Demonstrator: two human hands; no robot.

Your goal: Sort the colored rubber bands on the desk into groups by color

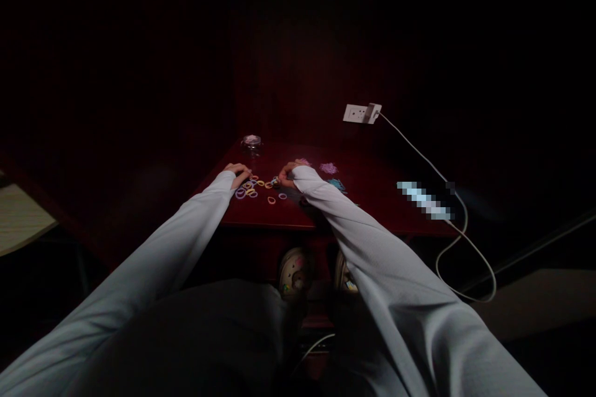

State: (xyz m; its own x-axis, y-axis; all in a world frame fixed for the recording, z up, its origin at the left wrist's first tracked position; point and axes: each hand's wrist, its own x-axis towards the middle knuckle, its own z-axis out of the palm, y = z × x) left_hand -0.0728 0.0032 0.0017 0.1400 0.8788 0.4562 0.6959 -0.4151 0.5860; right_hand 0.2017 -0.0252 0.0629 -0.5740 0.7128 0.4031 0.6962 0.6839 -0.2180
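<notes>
Both my arms in pale long sleeves reach out over a small dark red table (372, 198). My left hand (238, 172) rests with curled fingers at the left edge of several small coloured elastic rings (254, 188) scattered on the table. My right hand (288, 173) is closed in a pinch over the rings, holding something small that I cannot make out. Small sorted heaps lie beyond the right hand: a purple heap (328, 168), a pink heap (303, 162) and a blue heap (336, 184).
A small glass jar (251, 143) stands at the table's far edge. A white wall socket (356, 113) holds a charger, whose white cable (465, 223) runs down to a device at the table's right. My shoes (293, 270) show below. The room is very dark.
</notes>
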